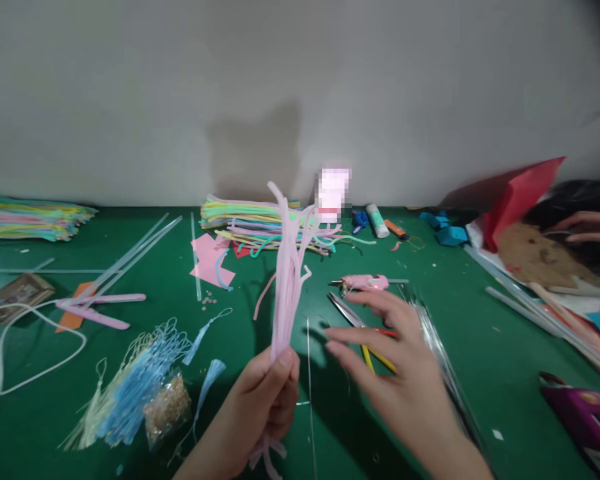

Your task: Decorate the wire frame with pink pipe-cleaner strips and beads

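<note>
My left hand (273, 390) is wrapped round a bundle of pink pipe cleaners (286, 287) and holds it upright above the green table. The ends fan out loosely at the top, and some tails poke out below the fist. To the right, my right hand (393, 350) hovers with its fingers apart and nothing between them. Scissors (347, 308) lie behind and partly under its fingers, beside pliers with red and yellow handles (367, 359) that the hand partly covers. A pink glue gun (365, 283) rests just beyond.
Pipe cleaner piles (260, 220) lie at the back; tassels (140, 380) and a bag of small gold pieces (167, 408) lie front left. Glue sticks (125, 267) are left, metal wires (443, 353) right. Another person's hand (587, 227) is at far right, near a purple pack (583, 423).
</note>
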Available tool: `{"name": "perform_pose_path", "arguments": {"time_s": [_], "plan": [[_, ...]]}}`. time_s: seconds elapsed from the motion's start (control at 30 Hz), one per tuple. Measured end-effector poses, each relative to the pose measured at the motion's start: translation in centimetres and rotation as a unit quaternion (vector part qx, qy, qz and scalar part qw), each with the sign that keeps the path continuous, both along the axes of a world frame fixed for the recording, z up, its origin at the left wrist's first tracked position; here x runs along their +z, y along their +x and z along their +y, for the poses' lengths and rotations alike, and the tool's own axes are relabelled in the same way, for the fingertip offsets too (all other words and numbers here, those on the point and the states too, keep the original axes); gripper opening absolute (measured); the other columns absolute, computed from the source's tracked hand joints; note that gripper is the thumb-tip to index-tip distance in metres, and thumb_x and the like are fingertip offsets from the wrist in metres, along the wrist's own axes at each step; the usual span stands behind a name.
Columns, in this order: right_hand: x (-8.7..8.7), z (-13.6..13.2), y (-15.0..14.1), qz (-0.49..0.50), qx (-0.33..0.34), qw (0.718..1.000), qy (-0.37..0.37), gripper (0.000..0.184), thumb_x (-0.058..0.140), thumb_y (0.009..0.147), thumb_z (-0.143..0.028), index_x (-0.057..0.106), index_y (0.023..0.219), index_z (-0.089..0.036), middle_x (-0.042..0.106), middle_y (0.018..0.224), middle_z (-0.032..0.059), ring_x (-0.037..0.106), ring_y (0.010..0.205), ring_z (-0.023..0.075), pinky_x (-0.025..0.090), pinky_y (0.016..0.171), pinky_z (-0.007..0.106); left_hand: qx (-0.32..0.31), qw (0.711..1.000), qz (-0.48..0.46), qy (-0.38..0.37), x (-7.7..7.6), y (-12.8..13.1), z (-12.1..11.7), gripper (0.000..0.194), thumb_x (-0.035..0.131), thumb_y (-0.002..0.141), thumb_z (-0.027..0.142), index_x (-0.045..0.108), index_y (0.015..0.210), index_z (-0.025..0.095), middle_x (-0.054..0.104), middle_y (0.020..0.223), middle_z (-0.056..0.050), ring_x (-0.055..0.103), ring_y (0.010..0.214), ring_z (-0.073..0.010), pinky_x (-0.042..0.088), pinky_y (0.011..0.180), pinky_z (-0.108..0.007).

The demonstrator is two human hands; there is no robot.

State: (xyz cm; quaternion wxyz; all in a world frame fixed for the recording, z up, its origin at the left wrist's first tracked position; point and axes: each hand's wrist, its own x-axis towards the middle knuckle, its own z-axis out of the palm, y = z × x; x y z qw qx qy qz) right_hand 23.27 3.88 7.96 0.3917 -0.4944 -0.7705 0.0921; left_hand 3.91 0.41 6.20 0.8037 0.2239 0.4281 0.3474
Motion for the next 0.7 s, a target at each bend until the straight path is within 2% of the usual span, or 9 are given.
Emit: {"name": "perform_pose_path", "arguments": {"time_s": [0.07, 0.13, 0.23, 0.33, 0.47, 0.6, 0.7], "plan": [[-0.1, -0.2, -2.7, 0.034, 0.023, 0.999, -0.016, 0.015, 0.069, 0.084, -0.026, 0.072, 0.097, -0.032, 0.058, 0.121, 0.0067, 0.047, 0.120, 0.0284, 0.039, 0.101, 0.052, 0.002, 1.000, 0.024, 0.000, 0.1, 0.5, -0.1, 0.052, 0.063, 0.077, 0.067, 0.041, 0.070, 0.020, 0.026, 0.050, 0.012, 0.018, 0.041, -0.0034, 0.013, 0.037, -0.016], [-0.5, -0.2, -4.3, 0.047, 0.021, 0.999, -0.014, 0.014, 0.068, 0.084, -0.022, 0.072, 0.094, -0.031, 0.057, 0.122, 0.0069, 0.045, 0.121, 0.0285, 0.039, 0.102, 0.052, 0.008, 0.999, 0.047, -0.003, 0.2, 0.8, -0.2, 0.057, 0.065, 0.072, 0.071, 0.039, 0.069, 0.021, 0.027, 0.048, 0.012, 0.018, 0.041, -0.0033, 0.014, 0.038, -0.016], [-0.9, -0.1, -4.9, 0.033, 0.036, 0.999, -0.005, 0.014, 0.064, 0.085, -0.016, 0.071, 0.088, -0.028, 0.056, 0.122, 0.0068, 0.042, 0.123, 0.0289, 0.039, 0.103, 0.051, 0.015, 0.997, 0.077, -0.015, 0.2, 0.9, -0.2, 0.061, 0.066, 0.066, 0.075, 0.039, 0.070, 0.021, 0.028, 0.048, 0.013, 0.018, 0.040, -0.0031, 0.014, 0.037, -0.017], [-0.7, 0.0, -4.5, 0.024, 0.042, 0.999, -0.016, 0.013, 0.062, 0.085, -0.014, 0.067, 0.089, -0.025, 0.056, 0.119, 0.0083, 0.041, 0.126, 0.0291, 0.037, 0.104, 0.051, 0.017, 0.996, 0.084, -0.007, 0.1, 0.7, -0.2, 0.058, 0.065, 0.068, 0.074, 0.041, 0.072, 0.021, 0.029, 0.049, 0.013, 0.019, 0.041, -0.0032, 0.014, 0.038, -0.017], [-0.1, 0.4, -1.4, 0.042, -0.014, 0.999, -0.031, 0.006, 0.059, 0.087, -0.022, 0.063, 0.089, -0.026, 0.058, 0.116, 0.0072, 0.049, 0.120, 0.0268, 0.036, 0.104, 0.050, -0.003, 0.998, 0.068, 0.006, 0.1, 0.2, -0.1, 0.052, 0.062, 0.076, 0.069, 0.042, 0.074, 0.021, 0.027, 0.051, 0.012, 0.020, 0.042, -0.0037, 0.015, 0.038, -0.017], [-0.6, 0.5, 5.2, 0.054, -0.165, 0.984, -0.036, 0.012, 0.058, 0.087, -0.037, 0.063, 0.088, -0.026, 0.064, 0.108, 0.0078, 0.057, 0.110, 0.0285, 0.042, 0.096, 0.048, 0.001, 0.998, 0.069, 0.010, 0.0, -0.4, -0.1, 0.050, 0.061, 0.078, 0.067, 0.040, 0.073, 0.022, 0.027, 0.050, 0.013, 0.019, 0.041, -0.0038, 0.015, 0.037, -0.017], [-1.2, -0.3, 8.4, 0.033, -0.230, 0.963, -0.137, 0.030, 0.054, 0.089, -0.040, 0.062, 0.065, -0.026, 0.069, 0.088, 0.0084, 0.062, 0.100, 0.0302, 0.045, 0.087, 0.046, 0.001, 0.997, 0.075, 0.013, -0.3, -0.8, -0.4, 0.052, 0.061, 0.077, 0.069, 0.041, 0.074, 0.022, 0.027, 0.050, 0.013, 0.019, 0.040, -0.0039, 0.016, 0.036, -0.016]]}}
